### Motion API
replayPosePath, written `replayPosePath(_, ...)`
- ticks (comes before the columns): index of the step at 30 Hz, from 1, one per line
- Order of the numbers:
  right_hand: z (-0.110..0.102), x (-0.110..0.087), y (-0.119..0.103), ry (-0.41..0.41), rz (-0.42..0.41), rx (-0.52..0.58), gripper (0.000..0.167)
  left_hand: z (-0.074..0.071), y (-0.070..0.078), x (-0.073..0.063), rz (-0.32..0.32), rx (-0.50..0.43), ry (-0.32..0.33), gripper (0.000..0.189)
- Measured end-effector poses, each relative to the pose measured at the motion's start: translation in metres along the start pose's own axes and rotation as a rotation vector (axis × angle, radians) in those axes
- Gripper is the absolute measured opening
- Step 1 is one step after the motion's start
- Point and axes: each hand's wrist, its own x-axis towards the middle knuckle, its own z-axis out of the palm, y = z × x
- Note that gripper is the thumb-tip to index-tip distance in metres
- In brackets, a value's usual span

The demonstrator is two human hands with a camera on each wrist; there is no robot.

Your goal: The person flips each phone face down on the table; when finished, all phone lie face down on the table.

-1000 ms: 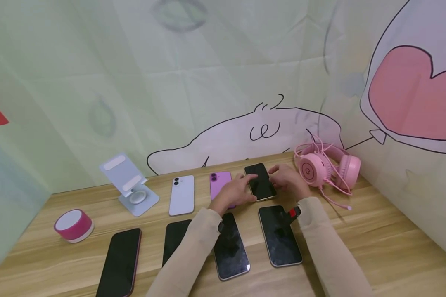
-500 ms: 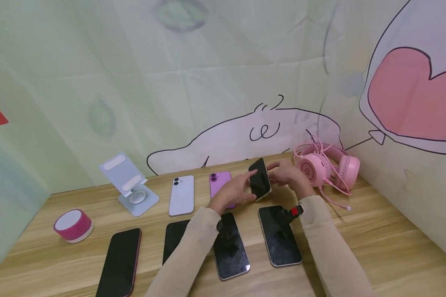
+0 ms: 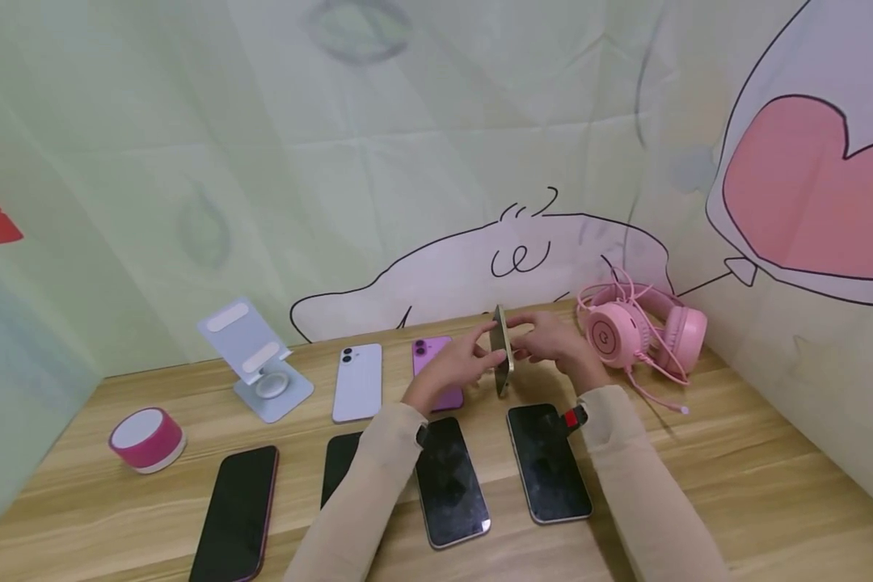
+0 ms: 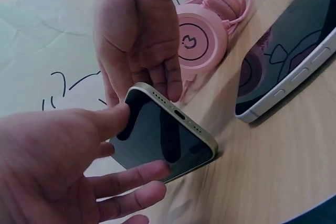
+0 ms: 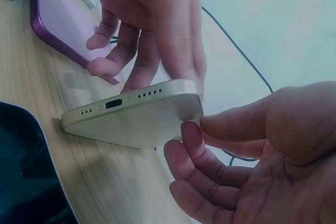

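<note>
A smartphone (image 3: 503, 352) with a pale gold frame stands tilted up on its long edge at the back of the table, between my hands. My left hand (image 3: 454, 362) holds it from the screen side, thumb at the upper corner and fingers along the dark screen (image 4: 149, 135). From the other side my right hand (image 3: 551, 335) holds it, thumb and fingertips at the upper edge of the pale back (image 5: 142, 124). The charging port end faces me. Beside my left hand lies a purple phone (image 3: 447, 398), face down and partly covered by that hand.
Pink headphones (image 3: 611, 331) with a looped cable sit right of my right hand. Several dark-screened phones lie in front, including one (image 3: 549, 465) under my right wrist. Leftward are a white phone (image 3: 358, 382), a grey phone stand (image 3: 243, 339) and a pink-and-white cylinder (image 3: 148, 440).
The smartphone, lying screen up a second ago, has been tipped up on its long edge, its screen turning to the left. My hands have shifted slightly with it.
</note>
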Motion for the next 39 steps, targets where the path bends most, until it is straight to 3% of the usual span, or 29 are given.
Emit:
replayPosePath(7,0.006,0.000,-0.002,-0.054,-0.018,0.016,0.042,-0.005,0.001,-0.002,-0.053,-0.074,0.050,0.066)
replayPosePath(17,0.010,0.005,0.004,-0.119,-0.019,-0.006,0.039,-0.012,0.002,-0.004,-0.101,-0.100,0.118,0.061)
replayPosePath(32,0.009,0.008,0.014,-0.172,0.007,-0.026,0.044,-0.017,0.001,-0.002,-0.108,-0.123,0.097,0.059)
replayPosePath(39,0.008,0.009,0.016,-0.154,0.017,-0.019,0.043,-0.013,-0.004,0.000,-0.107,-0.128,0.084,0.058)
